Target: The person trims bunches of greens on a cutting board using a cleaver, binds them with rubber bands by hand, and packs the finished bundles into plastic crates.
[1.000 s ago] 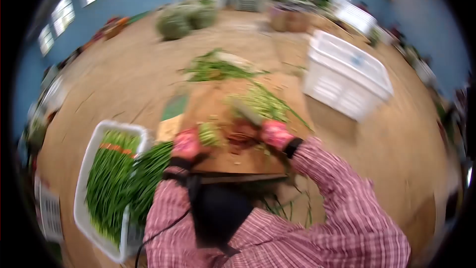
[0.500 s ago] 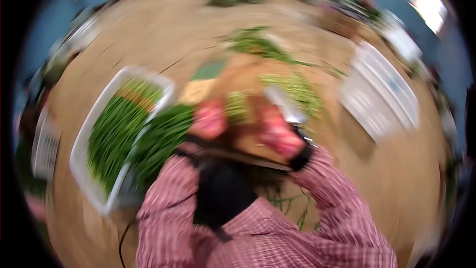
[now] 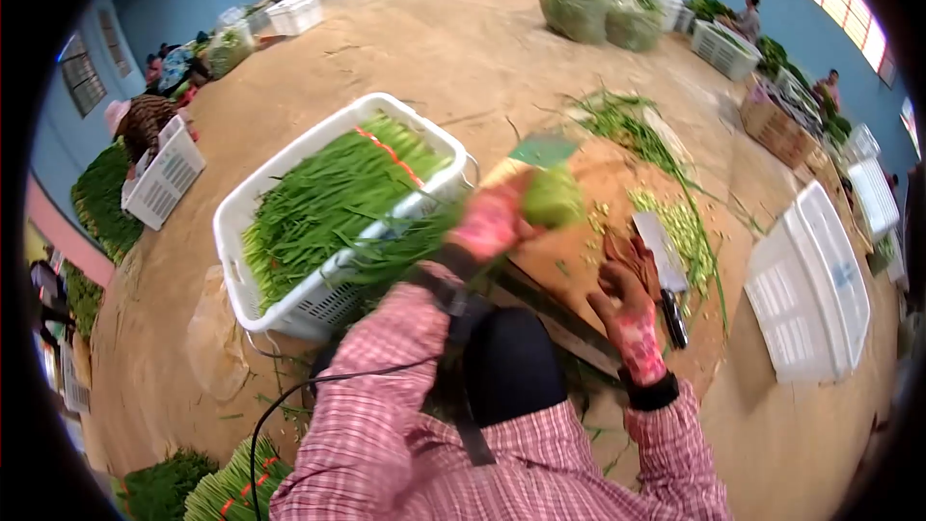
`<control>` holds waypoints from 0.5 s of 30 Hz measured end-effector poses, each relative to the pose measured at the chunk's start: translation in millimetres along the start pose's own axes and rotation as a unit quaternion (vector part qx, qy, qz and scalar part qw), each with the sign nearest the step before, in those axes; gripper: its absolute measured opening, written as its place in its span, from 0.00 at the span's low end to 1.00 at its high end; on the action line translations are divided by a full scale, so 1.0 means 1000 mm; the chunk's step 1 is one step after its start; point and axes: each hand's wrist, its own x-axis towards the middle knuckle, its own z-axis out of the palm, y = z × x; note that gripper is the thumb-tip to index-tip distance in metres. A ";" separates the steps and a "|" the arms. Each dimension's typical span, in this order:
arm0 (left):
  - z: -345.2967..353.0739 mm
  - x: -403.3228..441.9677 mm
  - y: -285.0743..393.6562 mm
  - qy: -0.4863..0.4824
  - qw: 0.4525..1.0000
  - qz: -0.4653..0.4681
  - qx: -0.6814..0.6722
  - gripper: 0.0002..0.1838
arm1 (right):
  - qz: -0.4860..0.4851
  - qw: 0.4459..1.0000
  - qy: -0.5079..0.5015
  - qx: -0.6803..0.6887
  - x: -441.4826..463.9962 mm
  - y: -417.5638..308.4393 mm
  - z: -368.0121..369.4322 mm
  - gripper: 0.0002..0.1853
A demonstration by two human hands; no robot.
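Note:
My left hand [image 3: 494, 217], in a pink patterned glove, is wrapped round a bundle of green stalks [image 3: 552, 197] over the left part of the wooden board [image 3: 559, 265]. The bundle's pale cut ends point right and its leaves trail left beside the white basket. My right hand [image 3: 627, 314] is over the board's front right with its bare fingers apart, holding nothing. Just beyond it lie a brown cloth [image 3: 632, 265] and a knife [image 3: 662, 253] with a black handle. Chopped stalk pieces [image 3: 690, 232] are scattered right of the knife.
A white basket [image 3: 231, 232] of green stalks tied with orange bands stands left of the board. Stacked white crates [image 3: 805, 289] are at the right. More bundles [image 3: 236, 482] lie at the lower left. Co-workers, one [image 3: 145, 125] at the left, sit among crates farther off.
The view has swung left. My right hand has let go of the knife, which now lies on the board. My left hand has moved with the bundle towards the basket.

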 end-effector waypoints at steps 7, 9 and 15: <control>-0.086 -0.094 -0.033 0.164 0.880 0.018 -0.446 0.37 | -0.202 0.976 -0.056 0.054 0.039 -0.080 0.061 0.46; -0.103 -0.113 -0.015 0.189 0.841 0.058 -0.503 0.36 | -0.258 0.958 -0.077 0.095 0.047 -0.112 0.094 0.51; -0.131 -0.161 0.003 0.215 0.869 -0.003 -0.445 0.40 | -0.090 0.884 -0.256 0.380 0.026 -0.177 0.134 0.37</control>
